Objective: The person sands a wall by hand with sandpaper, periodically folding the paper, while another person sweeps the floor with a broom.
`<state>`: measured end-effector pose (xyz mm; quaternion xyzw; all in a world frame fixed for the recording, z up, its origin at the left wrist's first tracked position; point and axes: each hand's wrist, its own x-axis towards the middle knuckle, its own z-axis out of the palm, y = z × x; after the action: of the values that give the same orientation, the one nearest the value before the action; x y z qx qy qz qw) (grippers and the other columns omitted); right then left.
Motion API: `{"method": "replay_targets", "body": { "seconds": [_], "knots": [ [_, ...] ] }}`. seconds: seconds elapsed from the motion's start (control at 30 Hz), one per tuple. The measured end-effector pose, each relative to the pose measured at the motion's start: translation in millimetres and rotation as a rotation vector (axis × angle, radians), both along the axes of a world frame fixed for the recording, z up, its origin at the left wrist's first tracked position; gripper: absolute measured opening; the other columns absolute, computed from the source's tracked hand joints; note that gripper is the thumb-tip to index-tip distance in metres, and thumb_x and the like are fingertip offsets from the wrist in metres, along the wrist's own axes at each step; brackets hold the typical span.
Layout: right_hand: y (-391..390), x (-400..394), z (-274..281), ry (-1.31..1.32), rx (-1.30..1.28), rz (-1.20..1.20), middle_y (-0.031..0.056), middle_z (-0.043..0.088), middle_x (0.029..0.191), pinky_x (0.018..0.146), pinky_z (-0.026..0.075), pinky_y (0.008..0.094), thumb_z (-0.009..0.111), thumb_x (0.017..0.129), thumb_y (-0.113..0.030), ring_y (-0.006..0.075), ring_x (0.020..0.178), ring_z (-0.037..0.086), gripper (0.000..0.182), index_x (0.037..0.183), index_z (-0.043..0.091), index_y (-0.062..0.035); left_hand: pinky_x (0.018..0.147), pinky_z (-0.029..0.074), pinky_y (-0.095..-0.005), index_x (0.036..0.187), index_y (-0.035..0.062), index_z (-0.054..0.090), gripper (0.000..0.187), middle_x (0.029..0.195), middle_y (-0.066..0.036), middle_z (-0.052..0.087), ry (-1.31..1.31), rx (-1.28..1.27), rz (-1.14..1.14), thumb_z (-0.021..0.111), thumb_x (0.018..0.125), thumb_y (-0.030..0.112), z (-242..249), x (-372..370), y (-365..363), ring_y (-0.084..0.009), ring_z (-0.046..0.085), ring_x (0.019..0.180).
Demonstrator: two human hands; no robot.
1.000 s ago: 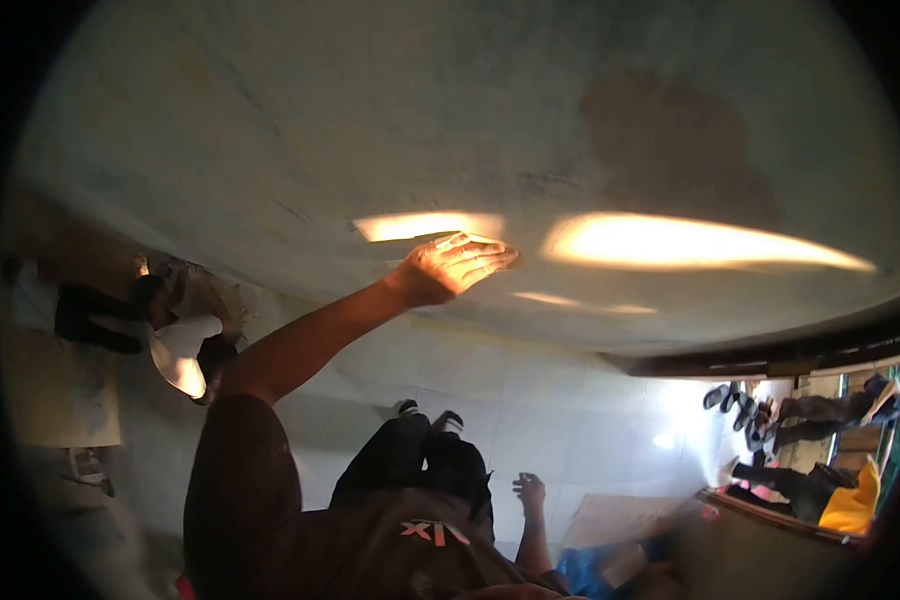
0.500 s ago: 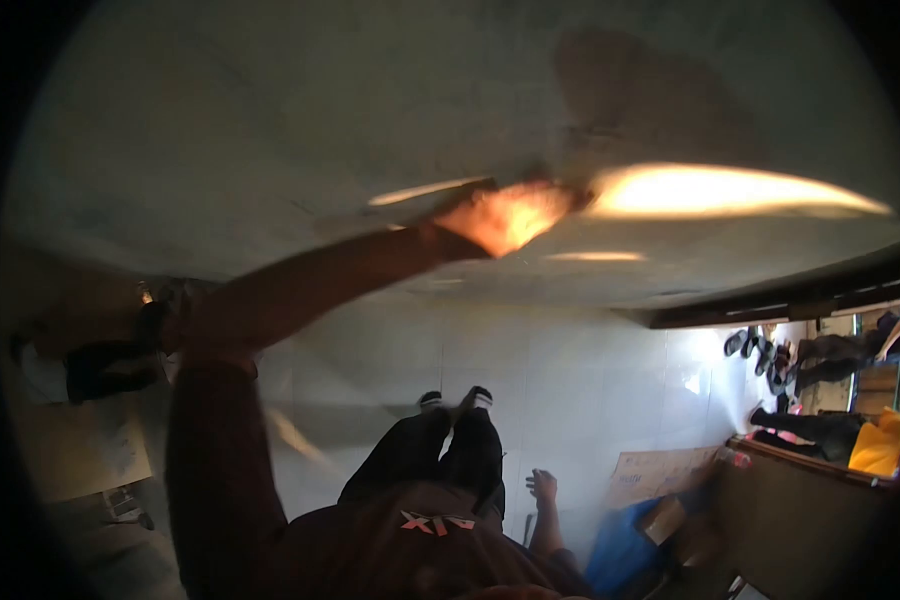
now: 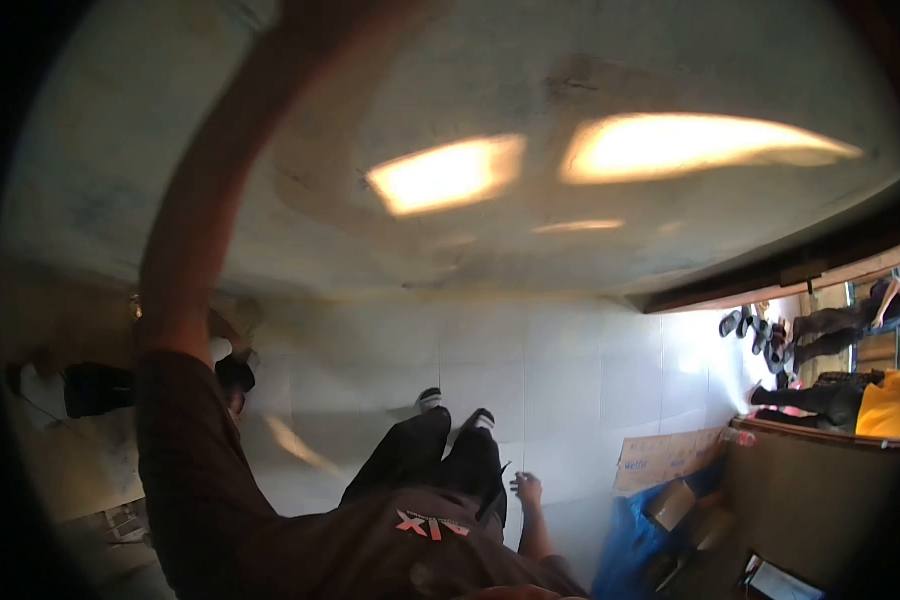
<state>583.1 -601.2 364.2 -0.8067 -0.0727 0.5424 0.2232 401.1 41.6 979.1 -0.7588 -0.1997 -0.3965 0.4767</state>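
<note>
My left arm reaches up along a large pale wall. Its hand lies past the top edge of the view, so its fingers and anything in them are hidden. Down beside my right thigh hangs my right hand, with its fingers loosely apart and nothing visible in them. Bright patches of light fall on the wall, which has several dark marks and smudges. My feet stand apart on the pale tiled floor.
At the right, cardboard lies by a blue sheet. Beyond a doorway are several pairs of footwear and people, one beside something yellow. Another person is at the far left.
My left hand has moved up from the middle of the wall and out of view. The wall patch it covered now shows bright light. My right hand has stayed low by my side.
</note>
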Motion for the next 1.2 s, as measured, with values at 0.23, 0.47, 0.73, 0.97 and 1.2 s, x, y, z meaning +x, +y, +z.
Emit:
{"method": "replay_targets", "body": {
  "seconds": [0.23,0.47,0.73,0.97,1.2],
  "knots": [
    [-4.3,32.1,-21.3,-0.002,0.060,0.114,0.0103,0.069,0.077,0.050,0.047,0.0268,0.058,0.089,-0.027,0.0159,0.062,0.065,0.030,0.103,0.063,-0.0013,0.090,0.052,-0.0374,0.131,0.0137,0.050,0.037,0.132,0.001,0.052,0.376,-0.670,-0.322,0.043,0.095,0.021,-342.1,74.4,-49.4,-0.0232,0.053,0.113],
    [-7.4,85.0,0.2,-0.020,0.187,0.007,0.0121,0.069,0.079,0.053,0.047,0.0257,0.057,0.091,-0.027,0.0157,0.064,0.065,0.030,0.104,0.063,-0.0007,0.080,0.046,-0.0398,0.106,0.0090,0.062,0.027,0.112,-0.012,0.061,0.160,-0.491,-0.311,0.064,0.082,0.023,-171.2,56.4,-48.9,-0.0289,0.057,0.098],
    [-55.2,109.7,-57.1,-0.009,0.081,0.080,0.0133,0.068,0.073,0.047,0.047,0.0271,0.060,0.087,-0.026,0.0171,0.057,0.063,0.029,0.096,0.063,0.0019,0.090,0.040,-0.0483,0.116,0.0075,0.055,0.031,0.115,-0.015,0.053,-0.002,0.061,0.018,0.050,0.087,0.015,-191.7,81.9,-19.2,-0.0290,0.052,0.096],
    [-31.2,63.0,-56.2,0.118,0.095,0.039,0.0122,0.069,0.079,0.051,0.046,0.0261,0.057,0.092,-0.025,0.0165,0.064,0.065,0.028,0.103,0.063,0.0003,0.082,0.055,-0.0308,0.132,0.0189,0.051,0.039,0.134,0.001,0.052,0.306,-0.566,-0.218,0.047,0.093,0.013,-386.9,65.5,-60.1,-0.0149,0.061,0.102],
    [-28.9,44.0,-45.6,0.103,0.059,0.167,0.0128,0.070,0.081,0.055,0.050,0.0280,0.056,0.092,-0.025,0.0183,0.067,0.066,0.030,0.103,0.063,0.0019,0.102,0.034,-0.0423,0.123,0.0116,0.055,0.037,0.127,-0.005,0.052,0.029,-0.237,0.110,0.055,0.088,0.023,-151.5,26.1,-39.6,-0.0208,0.049,0.115]
  ]
}}
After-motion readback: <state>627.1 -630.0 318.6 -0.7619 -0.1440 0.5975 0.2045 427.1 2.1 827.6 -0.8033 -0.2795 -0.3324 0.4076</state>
